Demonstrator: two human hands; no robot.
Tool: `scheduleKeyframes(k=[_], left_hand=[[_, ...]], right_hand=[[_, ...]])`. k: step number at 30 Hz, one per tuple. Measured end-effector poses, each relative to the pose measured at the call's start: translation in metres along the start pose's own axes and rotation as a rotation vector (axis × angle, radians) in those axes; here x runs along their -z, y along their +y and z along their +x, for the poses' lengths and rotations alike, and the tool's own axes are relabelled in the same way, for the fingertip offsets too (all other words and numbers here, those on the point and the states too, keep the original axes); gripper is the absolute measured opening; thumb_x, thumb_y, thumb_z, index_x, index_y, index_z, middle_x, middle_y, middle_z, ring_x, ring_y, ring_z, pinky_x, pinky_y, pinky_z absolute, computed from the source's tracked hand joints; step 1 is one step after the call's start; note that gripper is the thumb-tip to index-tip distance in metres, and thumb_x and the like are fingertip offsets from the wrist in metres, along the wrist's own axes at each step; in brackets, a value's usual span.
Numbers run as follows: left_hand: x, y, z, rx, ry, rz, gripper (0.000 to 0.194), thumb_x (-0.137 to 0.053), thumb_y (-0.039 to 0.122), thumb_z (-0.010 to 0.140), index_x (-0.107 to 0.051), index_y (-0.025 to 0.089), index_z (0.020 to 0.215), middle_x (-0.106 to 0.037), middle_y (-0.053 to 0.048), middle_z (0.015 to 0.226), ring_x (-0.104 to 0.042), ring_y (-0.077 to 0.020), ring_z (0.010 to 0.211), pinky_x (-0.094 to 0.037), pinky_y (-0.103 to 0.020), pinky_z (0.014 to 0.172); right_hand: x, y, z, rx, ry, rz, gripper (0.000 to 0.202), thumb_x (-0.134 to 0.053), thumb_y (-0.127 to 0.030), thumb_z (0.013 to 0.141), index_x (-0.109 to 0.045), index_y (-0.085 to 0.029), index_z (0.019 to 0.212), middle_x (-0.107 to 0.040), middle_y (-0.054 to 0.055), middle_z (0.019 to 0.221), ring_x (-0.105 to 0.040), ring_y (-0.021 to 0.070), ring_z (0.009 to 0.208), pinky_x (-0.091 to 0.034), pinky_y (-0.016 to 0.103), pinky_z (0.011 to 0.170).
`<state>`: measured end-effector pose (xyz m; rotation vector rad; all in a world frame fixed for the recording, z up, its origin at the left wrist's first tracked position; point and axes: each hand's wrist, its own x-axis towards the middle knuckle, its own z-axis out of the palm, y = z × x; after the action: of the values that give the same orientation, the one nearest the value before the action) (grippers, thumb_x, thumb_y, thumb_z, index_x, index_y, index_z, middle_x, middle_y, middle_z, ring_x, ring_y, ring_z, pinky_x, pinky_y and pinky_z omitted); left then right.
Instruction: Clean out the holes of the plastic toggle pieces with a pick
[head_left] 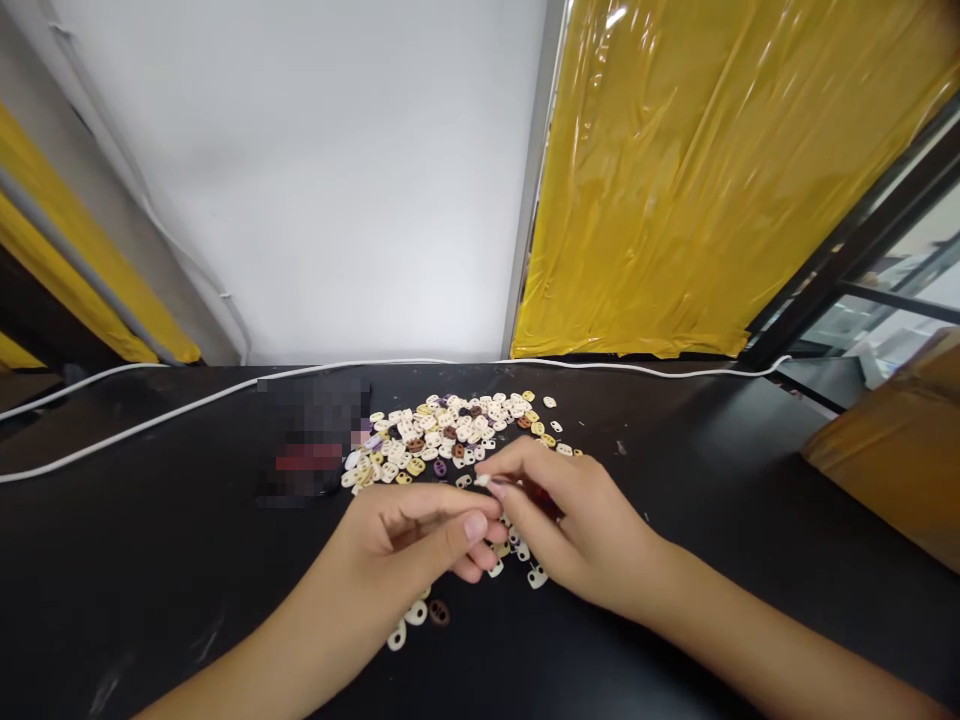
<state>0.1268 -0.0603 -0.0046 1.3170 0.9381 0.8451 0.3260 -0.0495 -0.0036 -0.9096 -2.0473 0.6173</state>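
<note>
My right hand [574,510] pinches a small white two-hole piece [482,481] between thumb and forefinger, just over the table. Close beside it, my left hand [424,540] has its thumb pressed toward its curled fingers; whatever they hold, if anything, is hidden. Beyond both hands spreads a pile of two-hole plastic pieces [439,430], mostly cream, with some yellow, brown and purple ones. A few white pieces [537,576] lie partly under my right hand. Below my left hand are a brown piece [439,612] and several cream pieces [397,635].
All of this is on a black table [225,560]. A blurred-out dark object [307,440] sits left of the pile. Along the back edge runs a white cable [187,408]. At the right is a brown cardboard box [892,450]; a white wall panel [337,180] and yellow sheeting [675,180] stand behind.
</note>
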Motion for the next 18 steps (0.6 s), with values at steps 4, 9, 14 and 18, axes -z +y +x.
scheduleKeyframes(k=[4, 9, 14, 18], left_hand=[[-0.0004, -0.003, -0.0009, -0.012, -0.026, -0.121, 0.025, -0.067, 0.041, 0.09, -0.083, 0.021, 0.089, -0.08, -0.006, 0.081, -0.073, -0.016, 0.071, -0.061, -0.023, 0.067], [-0.0001, 0.0015, -0.0057, -0.09, -0.011, 0.005, 0.03, -0.062, 0.039, 0.094, -0.079, 0.02, 0.078, -0.074, -0.002, 0.068, -0.068, -0.0134, 0.061, -0.057, -0.021, 0.059], [0.0003, 0.0057, -0.0092, -0.141, 0.018, 0.216, 0.023, -0.063, 0.034, 0.092, -0.077, 0.021, 0.078, -0.069, -0.001, 0.066, -0.063, -0.0153, 0.062, -0.053, -0.023, 0.053], [0.0033, 0.0051, -0.0054, -0.171, 0.025, 0.221, 0.019, -0.065, 0.03, 0.089, -0.076, 0.02, 0.076, -0.067, 0.0, 0.064, -0.062, -0.0149, 0.061, -0.052, -0.024, 0.057]], right_hand=[[-0.0016, 0.0038, -0.0029, 0.202, 0.054, -0.081, 0.015, -0.056, -0.012, 0.091, -0.063, -0.018, 0.103, -0.071, 0.002, 0.084, -0.062, 0.0102, 0.064, -0.047, 0.022, 0.06], [-0.0002, 0.001, -0.003, 0.33, 0.015, -0.132, 0.011, -0.059, -0.011, 0.09, -0.062, -0.019, 0.097, -0.069, 0.0, 0.078, -0.064, 0.0111, 0.065, -0.048, 0.022, 0.058], [0.0012, -0.0001, -0.0056, 0.327, 0.006, -0.061, 0.014, -0.065, -0.011, 0.088, -0.064, -0.019, 0.099, -0.073, 0.002, 0.087, -0.066, 0.0113, 0.072, -0.05, 0.021, 0.061], [0.0004, -0.0002, -0.0047, 0.297, -0.017, 0.03, 0.021, -0.063, -0.007, 0.087, -0.067, -0.017, 0.106, -0.074, 0.003, 0.089, -0.068, 0.0108, 0.076, -0.051, 0.02, 0.065]])
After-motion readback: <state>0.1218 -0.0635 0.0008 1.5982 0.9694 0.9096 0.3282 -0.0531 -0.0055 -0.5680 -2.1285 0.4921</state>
